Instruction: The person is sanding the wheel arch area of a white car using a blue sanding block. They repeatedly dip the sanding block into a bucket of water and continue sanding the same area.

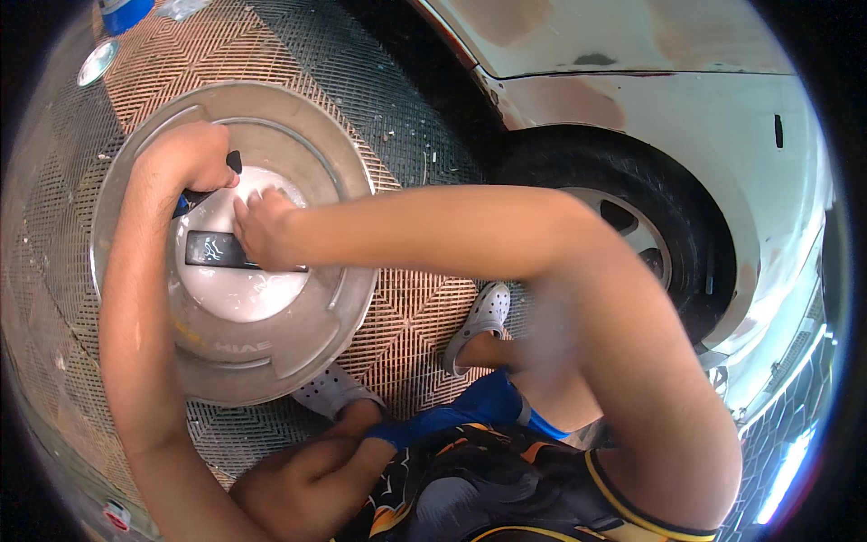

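A wide grey bucket (321, 126) stands on the floor at the left, with cloudy whitish water (257, 303) in its bottom. My left hand (190, 158) is inside the bucket's far left part, fingers closed around a dark tool with blue on it (188, 200); my fist hides most of its shape. Reaching across from the right, my right hand (266, 226) has its fingers stretched out over the water. A dark rectangular block (212, 248) with wet highlights lies under the heel of that hand, its middle covered. Whether the hand touches the block is unclear.
A white car body (668, 108) with brownish patches fills the right side, its black tyre (578, 154) close to my right arm. Floor tiles with slats (406, 307) lie below. A round lid-like disc (97, 61) and a blue container (125, 14) are at far left.
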Motion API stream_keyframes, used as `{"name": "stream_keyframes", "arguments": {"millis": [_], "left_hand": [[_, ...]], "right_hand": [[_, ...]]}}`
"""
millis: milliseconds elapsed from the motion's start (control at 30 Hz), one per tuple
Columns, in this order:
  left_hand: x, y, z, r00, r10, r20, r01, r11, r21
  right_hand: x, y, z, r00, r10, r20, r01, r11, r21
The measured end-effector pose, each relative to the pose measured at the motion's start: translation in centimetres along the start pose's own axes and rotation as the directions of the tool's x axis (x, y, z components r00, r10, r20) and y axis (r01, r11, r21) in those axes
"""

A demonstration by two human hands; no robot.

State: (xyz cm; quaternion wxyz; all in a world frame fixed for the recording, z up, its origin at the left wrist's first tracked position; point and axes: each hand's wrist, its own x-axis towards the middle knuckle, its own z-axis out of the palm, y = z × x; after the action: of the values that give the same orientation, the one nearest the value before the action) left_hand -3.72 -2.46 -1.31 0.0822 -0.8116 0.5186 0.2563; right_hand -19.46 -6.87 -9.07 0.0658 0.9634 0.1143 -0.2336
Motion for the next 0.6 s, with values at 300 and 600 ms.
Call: {"name": "stream_keyframes", "arguments": {"millis": [300, 600], "left_hand": [[-0.9, -0.5, -0.7, 0.999, 0.021, 0.026, -0.019, 0.997, -0.072], [-0.4, -1.3, -0.3, 0.999, 0.048, 0.005, -0.047, 0.994, -0.096]], "right_hand": [[7.7, -0.5, 5.0, 0.966, -0.258, 0.015, 0.253, 0.956, 0.148], [9.7, 2.5, 4.5, 0.993, 0.060, 0.101, -0.068, 0.995, 0.078]]}}
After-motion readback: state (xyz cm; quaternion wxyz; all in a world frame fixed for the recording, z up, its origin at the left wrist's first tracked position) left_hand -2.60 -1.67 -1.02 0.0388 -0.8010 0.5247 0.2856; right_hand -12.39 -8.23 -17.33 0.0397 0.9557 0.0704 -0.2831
